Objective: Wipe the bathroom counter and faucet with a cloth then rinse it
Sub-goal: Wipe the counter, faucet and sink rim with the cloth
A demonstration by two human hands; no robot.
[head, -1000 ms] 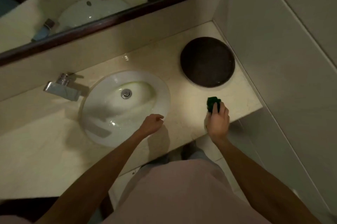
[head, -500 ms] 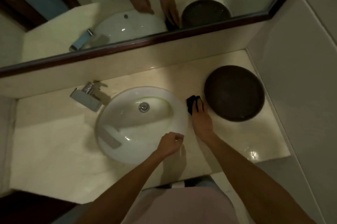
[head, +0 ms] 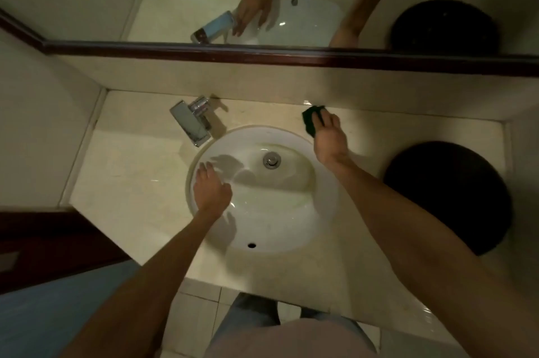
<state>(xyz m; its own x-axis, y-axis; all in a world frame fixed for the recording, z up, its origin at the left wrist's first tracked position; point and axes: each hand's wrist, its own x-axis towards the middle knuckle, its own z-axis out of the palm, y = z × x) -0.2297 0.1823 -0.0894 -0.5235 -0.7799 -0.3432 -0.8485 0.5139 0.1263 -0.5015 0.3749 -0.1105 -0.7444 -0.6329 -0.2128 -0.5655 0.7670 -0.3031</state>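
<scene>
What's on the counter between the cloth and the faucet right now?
Nothing: in the head view, only bare counter along the back edge separates the dark cloth under the right hand from the faucet.

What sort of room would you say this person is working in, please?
Most likely a bathroom: a white sink is set into a pale counter with a metal faucet beside it, under a framed mirror. The right hand presses a dark cloth to the counter.
</scene>
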